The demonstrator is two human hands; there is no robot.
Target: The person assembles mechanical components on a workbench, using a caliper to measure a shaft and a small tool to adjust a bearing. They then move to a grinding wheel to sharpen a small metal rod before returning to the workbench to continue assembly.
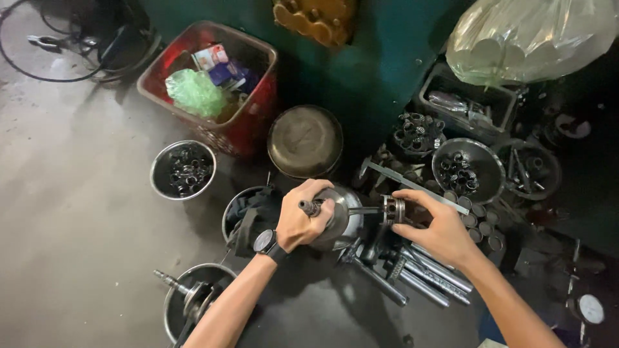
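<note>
Holding: left hand (303, 219), watch at the wrist, fingers clamped round the pump knob of a steel oil can (338, 216), thumb set to press.
Right hand (435, 229): fingers closed on a ringed bearing (392, 209), kept at the can's spout, seemingly to catch oil.
Nearer than can: bowl (177, 303) with a shaft, at the left forearm; steel rods (425, 277) under the right wrist.
Left of can: bowl with dark rag (251, 216); further left, bowl of small parts (183, 170).
Beyond can: upturned pan (305, 140); red basket (255, 109) of scraps.
Right of can, far: parts bowl (480, 161); plastic bag (529, 38) above.
</note>
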